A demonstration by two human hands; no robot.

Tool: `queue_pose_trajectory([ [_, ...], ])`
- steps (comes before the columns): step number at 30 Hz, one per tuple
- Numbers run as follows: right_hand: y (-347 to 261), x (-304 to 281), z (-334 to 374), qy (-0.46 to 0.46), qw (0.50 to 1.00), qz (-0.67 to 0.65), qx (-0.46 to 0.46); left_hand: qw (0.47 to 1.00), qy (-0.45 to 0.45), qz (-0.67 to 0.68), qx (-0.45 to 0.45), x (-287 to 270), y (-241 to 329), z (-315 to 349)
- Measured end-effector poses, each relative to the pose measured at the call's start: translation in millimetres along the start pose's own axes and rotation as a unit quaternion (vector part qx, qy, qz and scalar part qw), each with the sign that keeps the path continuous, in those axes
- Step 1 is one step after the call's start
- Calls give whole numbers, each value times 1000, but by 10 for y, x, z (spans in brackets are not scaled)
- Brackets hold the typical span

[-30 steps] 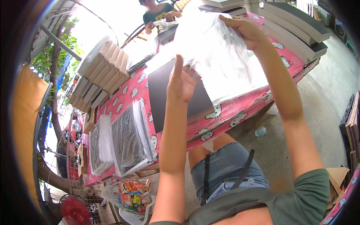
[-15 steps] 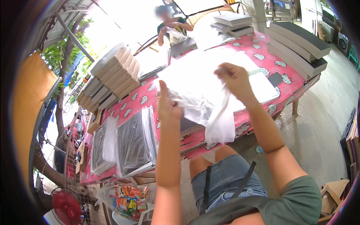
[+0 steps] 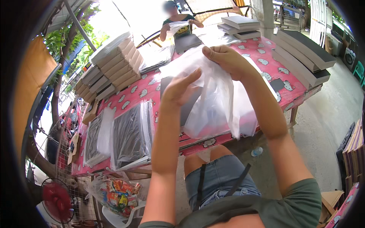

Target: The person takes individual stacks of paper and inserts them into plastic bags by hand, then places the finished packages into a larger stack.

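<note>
A clear plastic bag [image 3: 213,98] hangs loosely in front of me above the table. My right hand [image 3: 228,62] pinches its upper part between thumb and fingers. Lower and to the left, my left hand [image 3: 180,89] is closed on the bag's left side, thumb pointing up along the plastic; its fingertips are partly hidden by the film. Behind and beneath the bag lies a dark grey flat cover [image 3: 186,110], largely covered by the plastic and my left hand. A pile of whitish plastic bags [image 3: 253,81] shows beyond my right forearm.
The pink patterned table [image 3: 125,100] carries plastic-wrapped dark books [image 3: 131,133] at left and a tall stack of boxes [image 3: 118,68] behind them. Thick dark-covered books [image 3: 304,49] stand stacked at right. Across the table a person [image 3: 180,24] handles another bag. A red fan [image 3: 57,199] is lower left.
My right hand has moved up and left, closer to my left hand, which has shifted right. The bag now hangs spread out between them. The person opposite has raised their bag.
</note>
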State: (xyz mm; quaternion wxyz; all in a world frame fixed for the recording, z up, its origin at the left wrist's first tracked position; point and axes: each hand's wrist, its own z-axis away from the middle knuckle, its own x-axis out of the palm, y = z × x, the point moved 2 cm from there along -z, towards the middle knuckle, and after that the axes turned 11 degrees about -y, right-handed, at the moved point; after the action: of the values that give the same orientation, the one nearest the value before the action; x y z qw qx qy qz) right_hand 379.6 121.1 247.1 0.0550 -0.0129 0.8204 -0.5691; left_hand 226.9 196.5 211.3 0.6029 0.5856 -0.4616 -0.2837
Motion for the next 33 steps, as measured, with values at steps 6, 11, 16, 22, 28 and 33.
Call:
queue_pose_trajectory([
  [6,88,-138,257,149,946,266,-113,959,55,153,233,135,-302,-149],
  [11,330,-190,249,131,970,202,33,923,145,295,200,334,-398,42],
  [16,427,-1283,464,135,849,506,-68,938,168,268,138,-436,-775,791],
  [22,766,-2578,1253,209,931,180,-239,843,471,216,145,-925,-908,1891],
  [28,1724,-894,969,32,632,683,363,933,122,193,277,-837,-697,1665],
  [33,493,750,348,-54,929,344,-129,946,115,176,247,-278,-399,1484],
])
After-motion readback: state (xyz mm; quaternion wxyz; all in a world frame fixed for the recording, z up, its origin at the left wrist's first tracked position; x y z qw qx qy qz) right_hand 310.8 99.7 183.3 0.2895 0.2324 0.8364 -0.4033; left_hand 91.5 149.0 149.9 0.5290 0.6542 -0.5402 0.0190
